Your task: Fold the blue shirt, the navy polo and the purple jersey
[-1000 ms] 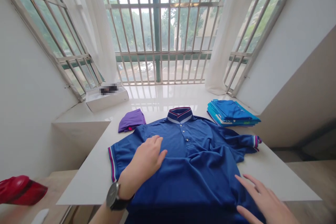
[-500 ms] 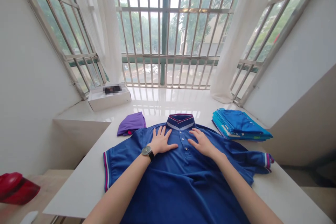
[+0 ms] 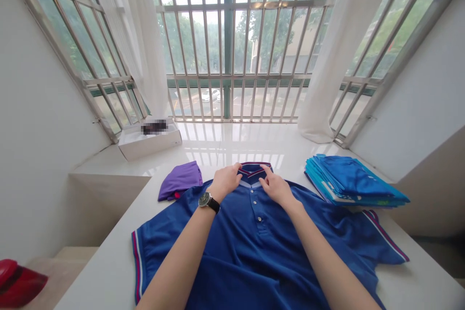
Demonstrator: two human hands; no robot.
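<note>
A blue polo shirt [image 3: 232, 256] lies spread front side up, its collar toward the window and its sleeves out to both sides. Its collar has red and white stripes, and a short row of buttons runs below it. My left hand [image 3: 225, 180], with a watch [image 3: 205, 199] on the wrist, pinches the collar's left side between thumb and fingers. On the collar's right side my right hand [image 3: 278, 186] has its index finger along the edge and its thumb below, closed on the fabric. The shirt's lower part runs out of view beneath my forearms.
A folded purple garment [image 3: 181, 180] lies left of the collar. Back right is a stack of folded blue clothes [image 3: 356, 181]. An open white box [image 3: 150, 145] sits on the left sill; a red object [image 3: 22, 281] is at lower left. Barred windows and curtains [image 3: 321, 58] stand behind.
Both hands have moved up from lying spread on the shirt's chest to the collar, and their fingers have closed on it. The right sleeve now lies flatter and farther out.
</note>
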